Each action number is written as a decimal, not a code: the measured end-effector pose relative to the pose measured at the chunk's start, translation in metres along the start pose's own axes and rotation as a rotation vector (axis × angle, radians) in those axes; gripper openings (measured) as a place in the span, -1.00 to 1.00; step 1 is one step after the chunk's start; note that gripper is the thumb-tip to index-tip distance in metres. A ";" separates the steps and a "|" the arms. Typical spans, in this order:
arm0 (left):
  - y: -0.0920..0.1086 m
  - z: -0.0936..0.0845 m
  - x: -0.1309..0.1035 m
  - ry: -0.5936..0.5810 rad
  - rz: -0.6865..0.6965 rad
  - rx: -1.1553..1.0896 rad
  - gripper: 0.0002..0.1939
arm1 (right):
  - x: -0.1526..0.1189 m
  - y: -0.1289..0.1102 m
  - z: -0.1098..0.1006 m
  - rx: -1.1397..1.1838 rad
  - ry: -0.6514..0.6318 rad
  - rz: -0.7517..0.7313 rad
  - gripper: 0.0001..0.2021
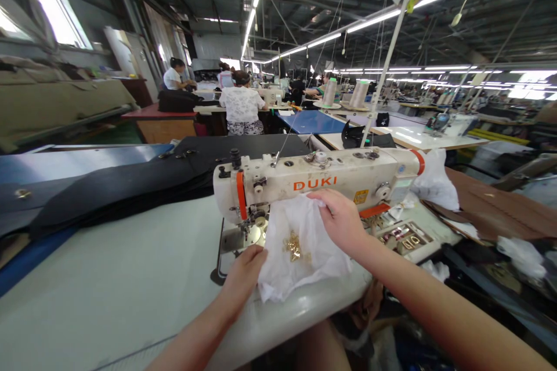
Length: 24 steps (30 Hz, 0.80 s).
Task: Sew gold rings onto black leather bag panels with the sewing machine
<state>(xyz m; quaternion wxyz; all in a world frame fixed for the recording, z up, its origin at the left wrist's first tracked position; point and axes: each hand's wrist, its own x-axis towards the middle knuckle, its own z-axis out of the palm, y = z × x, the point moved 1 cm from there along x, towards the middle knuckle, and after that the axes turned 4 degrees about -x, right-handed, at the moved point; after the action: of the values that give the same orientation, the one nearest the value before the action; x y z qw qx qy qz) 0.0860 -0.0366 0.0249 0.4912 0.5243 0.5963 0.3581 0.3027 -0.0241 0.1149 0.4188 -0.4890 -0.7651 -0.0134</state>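
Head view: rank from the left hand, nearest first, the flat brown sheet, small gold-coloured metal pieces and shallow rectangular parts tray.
1. Small gold-coloured metal pieces: on thin white wrapping, right of the left hand.
2. Shallow rectangular parts tray: farther right, by the sewing machine.
3. Flat brown sheet: far right.

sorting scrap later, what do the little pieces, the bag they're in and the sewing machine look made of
The small pieces look like polished gold-toned metal, going by their bright glints; plated plastic is possible. The bag seems thin white plastic film, crinkled and translucent. The sewing machine looks like painted metal, glossy off-white with scuffs.
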 end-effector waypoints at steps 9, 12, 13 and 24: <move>-0.001 -0.001 0.001 0.005 -0.005 -0.032 -0.70 | -0.001 -0.010 -0.016 0.004 0.089 -0.054 -0.69; -0.002 0.001 0.000 0.009 -0.013 -0.053 -0.70 | 0.000 -0.008 -0.021 0.009 0.150 -0.042 -0.71; -0.002 0.001 -0.001 0.012 -0.016 -0.060 -0.71 | 0.000 -0.007 -0.021 0.008 0.162 -0.042 -0.71; 0.004 -0.001 -0.008 0.015 -0.015 -0.093 -0.66 | -0.005 -0.007 -0.031 0.045 0.214 0.035 -0.76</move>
<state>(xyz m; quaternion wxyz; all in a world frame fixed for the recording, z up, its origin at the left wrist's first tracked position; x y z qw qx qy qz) 0.0862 -0.0440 0.0307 0.5132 0.4938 0.5865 0.3857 0.3175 -0.0445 0.1342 0.5090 -0.4888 -0.7074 -0.0411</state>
